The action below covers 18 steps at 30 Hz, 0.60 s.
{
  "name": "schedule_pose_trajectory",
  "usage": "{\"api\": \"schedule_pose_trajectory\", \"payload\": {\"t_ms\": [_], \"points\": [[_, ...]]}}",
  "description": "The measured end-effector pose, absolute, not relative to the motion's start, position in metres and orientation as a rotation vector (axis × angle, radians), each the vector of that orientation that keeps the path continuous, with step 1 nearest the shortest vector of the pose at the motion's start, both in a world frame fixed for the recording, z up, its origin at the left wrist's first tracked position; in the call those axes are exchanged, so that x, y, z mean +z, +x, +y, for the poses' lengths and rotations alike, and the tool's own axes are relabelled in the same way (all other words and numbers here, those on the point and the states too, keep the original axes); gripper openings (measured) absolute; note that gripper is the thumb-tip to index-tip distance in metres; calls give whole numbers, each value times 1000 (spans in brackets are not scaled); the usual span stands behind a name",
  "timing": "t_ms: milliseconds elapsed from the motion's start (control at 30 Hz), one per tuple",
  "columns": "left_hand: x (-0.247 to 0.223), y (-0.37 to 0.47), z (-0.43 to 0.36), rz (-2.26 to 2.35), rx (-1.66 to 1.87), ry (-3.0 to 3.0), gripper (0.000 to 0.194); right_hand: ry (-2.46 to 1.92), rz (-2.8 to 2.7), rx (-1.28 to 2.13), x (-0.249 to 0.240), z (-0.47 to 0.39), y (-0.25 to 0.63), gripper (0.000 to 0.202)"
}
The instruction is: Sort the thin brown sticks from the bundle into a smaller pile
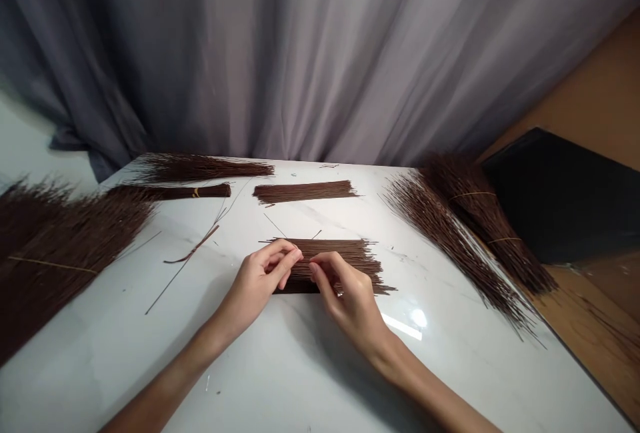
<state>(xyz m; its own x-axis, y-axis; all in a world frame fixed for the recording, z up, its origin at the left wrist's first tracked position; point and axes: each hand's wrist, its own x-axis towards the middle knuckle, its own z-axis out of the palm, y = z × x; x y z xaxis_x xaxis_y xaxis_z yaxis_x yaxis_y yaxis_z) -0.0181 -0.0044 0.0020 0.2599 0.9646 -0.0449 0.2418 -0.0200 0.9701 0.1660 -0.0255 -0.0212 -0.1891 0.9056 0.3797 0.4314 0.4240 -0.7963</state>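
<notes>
A flat mat of dark brown twigs, lying side by side, rests on the white marbled table in front of me. Over its left part is my left hand, thumb and fingertips pinched together. My right hand is just to the right, over the middle of the mat, also in a pinch. Thin twig ends stick out beyond the mat's back edge near both hands, and they seem to run toward the fingertips. What the fingertips hold is too small to make out.
Behind the mat lies a short twig bundle. Long bundles lie at the back left, far left and right. Loose twigs lie left of my hands. A grey curtain hangs behind the table.
</notes>
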Motion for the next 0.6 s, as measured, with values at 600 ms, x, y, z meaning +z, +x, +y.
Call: {"api": "schedule_pose_trajectory", "payload": {"t_ms": [600], "points": [[4, -16, -4, 1164, 889, 1430, 24, -1149, -1708, 865, -18, -25, 164, 14]]}}
